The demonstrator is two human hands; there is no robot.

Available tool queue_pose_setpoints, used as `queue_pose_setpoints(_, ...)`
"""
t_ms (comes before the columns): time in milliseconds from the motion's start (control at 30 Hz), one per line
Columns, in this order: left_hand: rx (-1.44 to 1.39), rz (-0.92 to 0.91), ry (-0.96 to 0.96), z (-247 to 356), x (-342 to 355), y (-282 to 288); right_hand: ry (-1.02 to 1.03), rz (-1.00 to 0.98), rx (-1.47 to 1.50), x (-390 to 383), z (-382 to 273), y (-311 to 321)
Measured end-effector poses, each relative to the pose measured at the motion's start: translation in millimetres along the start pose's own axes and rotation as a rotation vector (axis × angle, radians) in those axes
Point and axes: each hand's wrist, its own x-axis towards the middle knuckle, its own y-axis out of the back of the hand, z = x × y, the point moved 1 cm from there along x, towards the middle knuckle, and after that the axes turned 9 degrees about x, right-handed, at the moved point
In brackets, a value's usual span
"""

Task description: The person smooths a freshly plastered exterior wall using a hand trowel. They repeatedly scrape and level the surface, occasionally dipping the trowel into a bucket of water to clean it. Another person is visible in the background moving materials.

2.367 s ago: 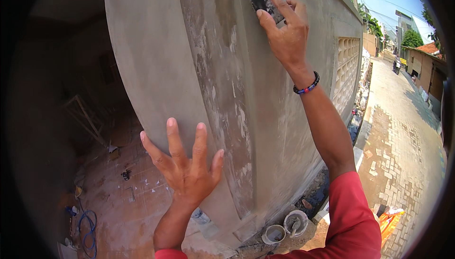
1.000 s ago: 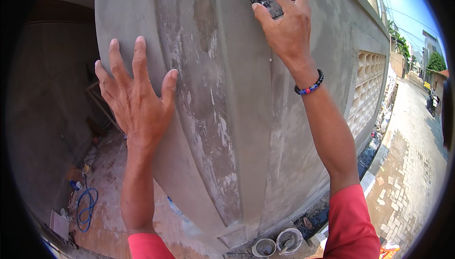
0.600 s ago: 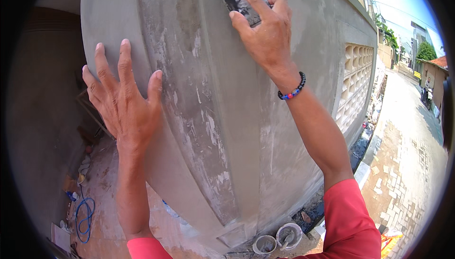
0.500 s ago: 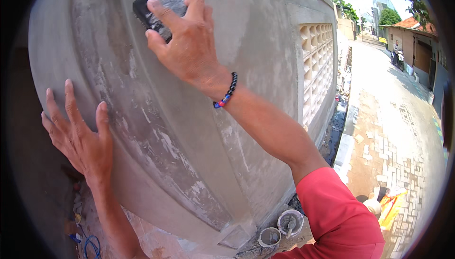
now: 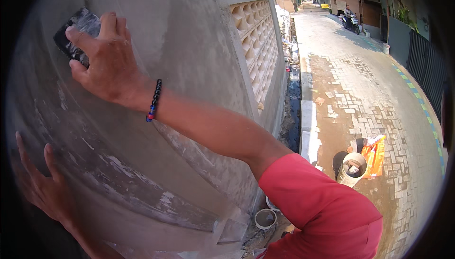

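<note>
Fingers of the right hand [image 5: 106,62] press a dark sponge float [image 5: 76,33] flat against the grey plastered wall [image 5: 189,60]; since half a second ago hand and float have shifted further left and the view has swung toward the street. The arm stretches up-left, a beaded bracelet [image 5: 153,100] at the wrist. The left hand [image 5: 40,188] lies spread open on the wall, lower than before.

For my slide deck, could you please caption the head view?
Right hand presses a dark sponge float against a grey plastered wall while the left hand braces flat lower down.
</note>
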Motion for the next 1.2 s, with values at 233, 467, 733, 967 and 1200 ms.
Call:
queue_pose_setpoints(233,-0.327,-0.094,0.087,61,-19,19,0.181,-0.281,-0.238,-74,37,100)
queue_pose_setpoints(467,-0.322,-0.110,0.065,56,-16,21,0.228,-0.049,-0.217,80,39,21)
queue_pose_setpoints(733,-0.288,-0.145,0.061,50,-17,22,0.134,-0.212,-0.185,-26,30,51)
queue_pose_setpoints(967,-0.355,-0.139,0.053,58,-12,21,0.203,-0.281,-0.197,-56,30,79)
queue_pose_setpoints(1200,-0.337,-0.102,0.042,52,-16,21,0.404,-0.101,-0.207,116,29,-7)
